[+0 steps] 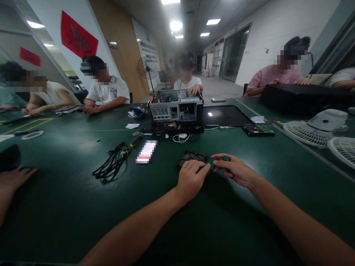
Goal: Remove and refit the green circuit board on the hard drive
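A flat black square part, which looks like a computer fan (pixel 191 156), lies on the green table in front of me. My left hand (pixel 192 180) is closed over its near edge, and the fingers hide much of it. Just to the right, my right hand (pixel 235 169) has its fingers bent round a small dark-handled tool (pixel 226 159). The tool looks like a screwdriver, but its tip is hard to make out. The right fingertips are close to the fan's right edge; whether they touch it I cannot tell.
Beyond my hands stands an opened computer case (pixel 174 112), with a co-worker behind it. A black cable (pixel 112 164), a phone (pixel 146 151) and a yellow-black screwdriver (pixel 135 141) lie left. At right are a circuit-board drive (pixel 259 129), a black panel (pixel 227 115) and white fans (pixel 327 123).
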Demonstrator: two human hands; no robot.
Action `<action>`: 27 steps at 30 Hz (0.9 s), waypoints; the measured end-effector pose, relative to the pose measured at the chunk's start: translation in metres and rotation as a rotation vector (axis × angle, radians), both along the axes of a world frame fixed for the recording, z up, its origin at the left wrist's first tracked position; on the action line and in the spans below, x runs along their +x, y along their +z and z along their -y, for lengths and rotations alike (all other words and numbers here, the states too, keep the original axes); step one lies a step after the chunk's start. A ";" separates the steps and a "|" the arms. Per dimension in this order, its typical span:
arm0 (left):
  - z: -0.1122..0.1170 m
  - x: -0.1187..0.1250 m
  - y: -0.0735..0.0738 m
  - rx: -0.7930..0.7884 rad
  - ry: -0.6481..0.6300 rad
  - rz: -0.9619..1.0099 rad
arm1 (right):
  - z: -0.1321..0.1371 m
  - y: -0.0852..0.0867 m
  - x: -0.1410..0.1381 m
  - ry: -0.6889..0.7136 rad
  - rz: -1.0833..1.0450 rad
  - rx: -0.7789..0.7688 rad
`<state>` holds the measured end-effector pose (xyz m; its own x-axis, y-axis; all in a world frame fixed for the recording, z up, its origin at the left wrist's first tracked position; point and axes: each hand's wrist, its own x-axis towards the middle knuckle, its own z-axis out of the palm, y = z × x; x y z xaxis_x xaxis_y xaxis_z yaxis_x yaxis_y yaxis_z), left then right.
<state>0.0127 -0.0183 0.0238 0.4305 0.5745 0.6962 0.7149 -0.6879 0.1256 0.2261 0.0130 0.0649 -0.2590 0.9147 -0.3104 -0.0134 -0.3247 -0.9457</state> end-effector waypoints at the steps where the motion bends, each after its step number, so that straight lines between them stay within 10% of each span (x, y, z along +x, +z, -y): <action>1: 0.002 0.002 0.000 -0.004 -0.009 -0.032 | -0.002 -0.004 0.001 -0.026 -0.019 0.002; 8: 0.001 -0.005 0.000 -0.119 -0.075 -0.003 | -0.017 -0.022 0.012 -0.101 -0.077 -0.053; 16: -0.054 -0.062 -0.015 -0.448 0.337 0.512 | -0.016 -0.028 -0.001 -0.073 0.067 -0.011; 27: -0.045 -0.046 -0.026 -0.622 0.138 0.567 | -0.016 -0.031 0.000 -0.053 0.229 0.060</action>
